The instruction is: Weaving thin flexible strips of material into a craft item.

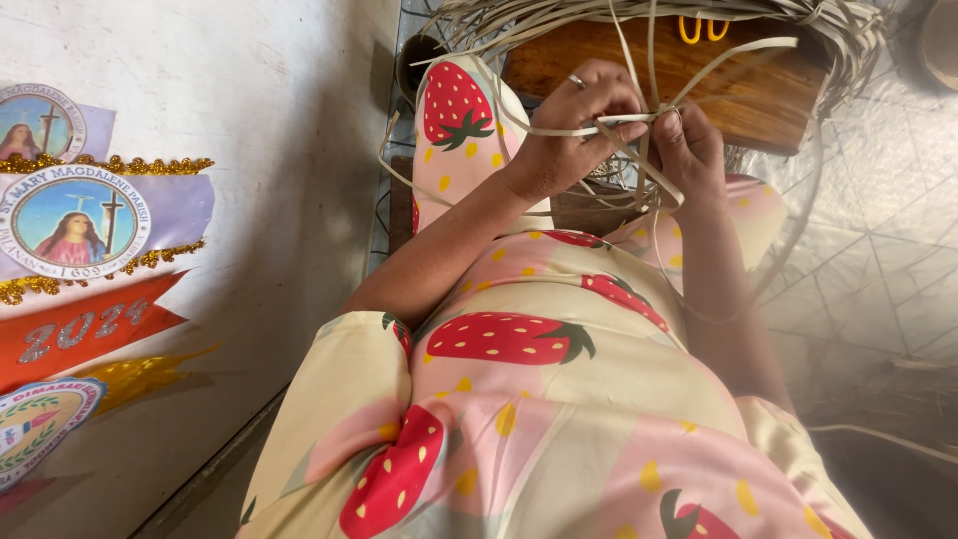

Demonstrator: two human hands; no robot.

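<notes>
Fingers (609, 105) on the left hand (574, 125) are pinched together on a flat pale strip (559, 131) that runs sideways across to the other hand. There's a ring (577, 81) on one of those fingers. The right hand (689, 150) sits just beside it, fingers curled shut around the same bunch of strips (649, 60), right where several of them cross. So both hands meet over the person's lap, touching or nearly so.

The strips fan upward from the hands to a loose tangle (639, 15) along the far edge of a wooden stool (738, 85), and a few long ones loop down past the right forearm toward the tiled floor (878, 250). Something yellow and hook-shaped (702, 28) rests on the stool's far edge, can't really tell what it is.

The person wears a cream dress with big strawberries (519, 399). On the left there's a white wall (279, 150) with round badges and a red banner (80, 329) stuck on it.
</notes>
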